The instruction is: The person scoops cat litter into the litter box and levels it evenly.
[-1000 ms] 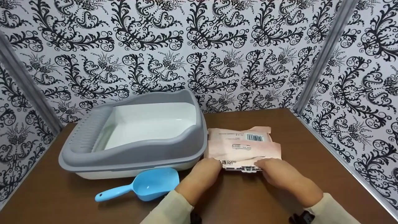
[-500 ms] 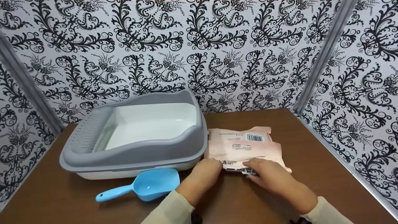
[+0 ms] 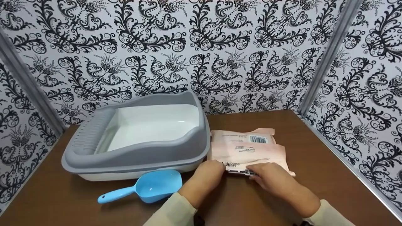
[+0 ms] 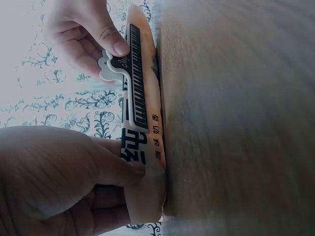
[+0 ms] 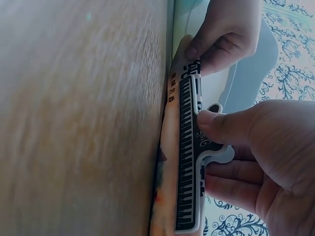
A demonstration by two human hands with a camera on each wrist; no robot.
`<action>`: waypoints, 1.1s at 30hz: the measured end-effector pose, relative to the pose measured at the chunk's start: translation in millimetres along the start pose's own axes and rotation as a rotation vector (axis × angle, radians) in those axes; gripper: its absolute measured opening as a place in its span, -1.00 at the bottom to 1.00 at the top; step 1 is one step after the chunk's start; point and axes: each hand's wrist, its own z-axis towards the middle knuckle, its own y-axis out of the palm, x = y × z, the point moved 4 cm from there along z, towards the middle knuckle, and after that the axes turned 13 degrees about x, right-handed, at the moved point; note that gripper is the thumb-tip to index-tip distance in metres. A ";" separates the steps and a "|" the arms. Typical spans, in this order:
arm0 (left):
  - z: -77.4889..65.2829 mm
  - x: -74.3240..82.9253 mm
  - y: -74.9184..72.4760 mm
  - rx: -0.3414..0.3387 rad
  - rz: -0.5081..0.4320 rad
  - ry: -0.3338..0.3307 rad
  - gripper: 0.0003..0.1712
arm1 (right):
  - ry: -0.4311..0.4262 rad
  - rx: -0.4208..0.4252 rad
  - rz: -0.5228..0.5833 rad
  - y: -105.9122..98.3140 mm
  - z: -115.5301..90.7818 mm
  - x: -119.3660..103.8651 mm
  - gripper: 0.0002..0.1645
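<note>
A pink pet-product bag (image 3: 248, 152) with a barcode lies on the table, its folded near edge toward me. Along that edge sits a black-and-white clip (image 5: 187, 162) with a piano-key pattern and the word "Music". My right hand (image 3: 273, 177) pinches the clip's handle, thumb on top and fingers beneath, as the right wrist view shows. At the bag's near left corner, my left hand (image 3: 209, 174) pinches the folded edge between thumb and fingers. In the left wrist view the clip (image 4: 135, 78) grips the fold between my two hands.
To the left stands a grey-rimmed white litter box (image 3: 169, 152), close beside the bag. In front of it lies a blue scoop (image 3: 158, 186), its handle pointing left, near my left forearm. Patterned walls (image 3: 201, 56) enclose the brown table (image 3: 314, 157) at the back and sides.
My right hand has moved left from the bag's near right part to the clip's handle and now pinches it. The left hand stays at its corner.
</note>
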 end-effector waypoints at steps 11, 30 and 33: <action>-1.1 -0.4 0.0 0.002 -0.023 0.006 -0.85 | 0.033 -0.008 -0.037 -1.8 0.0 -3.0 -0.79; -2.0 -0.1 -5.9 0.022 -0.007 0.022 -0.89 | -0.075 -0.096 0.081 -31.5 2.3 -42.9 -0.82; -2.6 -0.1 -4.4 0.021 -0.009 0.024 -0.89 | -0.101 -0.139 0.117 -28.5 -0.3 -53.3 -0.83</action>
